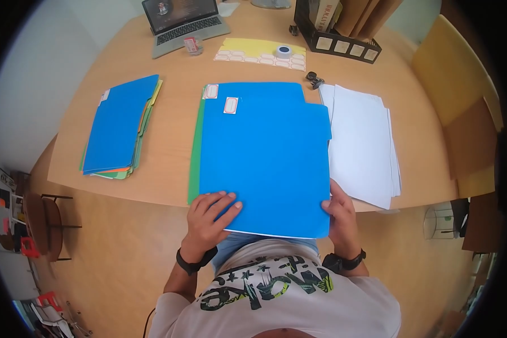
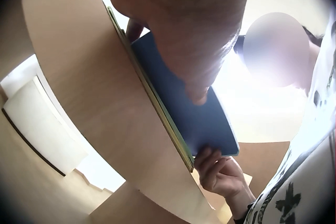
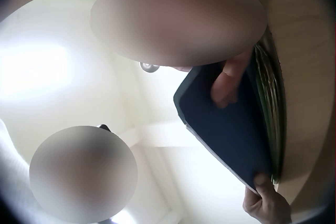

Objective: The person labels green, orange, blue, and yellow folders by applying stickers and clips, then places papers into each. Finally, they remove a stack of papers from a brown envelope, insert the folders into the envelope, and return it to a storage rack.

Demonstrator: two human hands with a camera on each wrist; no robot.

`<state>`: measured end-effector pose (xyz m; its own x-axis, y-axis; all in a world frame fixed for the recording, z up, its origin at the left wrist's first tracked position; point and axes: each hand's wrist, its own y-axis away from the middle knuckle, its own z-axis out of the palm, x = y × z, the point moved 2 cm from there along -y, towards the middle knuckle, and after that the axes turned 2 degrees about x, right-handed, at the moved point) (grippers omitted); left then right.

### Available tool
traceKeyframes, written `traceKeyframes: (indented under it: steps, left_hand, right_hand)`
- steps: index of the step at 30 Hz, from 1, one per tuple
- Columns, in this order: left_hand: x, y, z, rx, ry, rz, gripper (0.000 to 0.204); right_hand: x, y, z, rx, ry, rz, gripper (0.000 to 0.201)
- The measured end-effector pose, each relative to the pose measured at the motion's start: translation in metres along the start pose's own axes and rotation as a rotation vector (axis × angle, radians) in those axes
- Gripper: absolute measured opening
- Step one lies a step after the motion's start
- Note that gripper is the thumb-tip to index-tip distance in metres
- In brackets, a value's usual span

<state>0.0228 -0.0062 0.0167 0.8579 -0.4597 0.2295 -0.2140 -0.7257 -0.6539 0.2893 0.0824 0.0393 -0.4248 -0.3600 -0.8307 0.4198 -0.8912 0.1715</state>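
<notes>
A blue folder (image 1: pixel 265 163) with a small label near its top left lies over a stack; its near edge is raised off the pile in both wrist views. My left hand (image 1: pixel 211 219) grips its near left corner, fingers spread on top and thumb underneath. At the near right edge, my right hand (image 1: pixel 342 217) pinches it, thumb on top and fingers below. A green folder (image 1: pixel 195 163) shows along the left side of the stack. From below, the left wrist view shows the blue folder's underside (image 2: pixel 184 98) and my right hand (image 2: pixel 220 174).
Another folder stack (image 1: pixel 118 127) lies left, white papers (image 1: pixel 363 146) right. Black clips (image 1: pixel 314 80), a yellow label sheet (image 1: pixel 253 50) with a round white object (image 1: pixel 283 52), a small packet (image 1: pixel 193 45), a laptop (image 1: pixel 188 25) and a black file holder (image 1: pixel 343 46) sit farther back.
</notes>
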Motion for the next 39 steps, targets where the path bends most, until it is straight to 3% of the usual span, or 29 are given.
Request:
traceKeyframes:
  steps: [1, 4, 7, 10, 13, 16, 22, 28, 31, 34, 37, 39]
  left_hand:
    - [0.0, 0.003, -0.001, 0.005, 0.025, -0.034, 0.039]
    - [0.006, 0.016, -0.002, 0.256, 0.075, -0.19, 0.065]
    - [0.016, 0.019, -0.002, 0.468, 0.395, -0.446, 0.091]
    - [0.012, 0.011, -0.002, 0.675, 0.639, -0.693, 0.094]
    - [0.009, 0.008, -0.009, 0.652, 1.084, -0.879, 0.088]
    - [0.015, -0.002, -0.011, 0.671, 1.29, -0.866, 0.078]
    - [0.018, 0.013, 0.008, 0.482, 1.482, -0.862, 0.052]
    - [0.012, 0.006, 0.021, 0.592, 1.541, -0.956, 0.03]
    - [0.01, 0.004, 0.025, 0.642, 1.485, -0.979, 0.028]
    - [0.01, 0.007, 0.028, 0.648, 1.479, -0.97, 0.027]
    - [0.006, 0.014, 0.032, 0.603, 1.481, -0.914, 0.035]
    - [0.008, 0.013, 0.033, 0.628, 1.497, -0.929, 0.036]
  right_hand:
    - [0.001, 0.0, -0.002, -0.027, 0.014, 0.012, 0.06]
    - [0.008, 0.0, -0.006, -0.052, 0.019, 0.003, 0.059]
    - [0.008, -0.003, -0.001, -0.064, 0.02, -0.006, 0.06]
    - [0.007, -0.008, 0.008, -0.066, 0.036, -0.039, 0.06]
    - [0.011, -0.013, 0.01, -0.099, 0.019, -0.064, 0.061]
    - [0.011, -0.013, 0.016, -0.149, 0.048, -0.1, 0.06]
    - [0.014, -0.016, 0.014, -0.171, 0.266, -0.24, 0.057]
    - [0.014, -0.02, 0.027, -0.043, 0.506, -0.45, 0.05]
    - [0.004, -0.016, 0.027, 0.027, 0.744, -0.368, 0.046]
    - [-0.003, -0.012, 0.03, 0.079, 1.03, -0.542, 0.041]
    - [-0.011, -0.014, 0.034, 0.1, 1.256, -1.019, 0.036]
    - [-0.009, -0.019, 0.029, 0.053, 1.116, -0.834, 0.036]
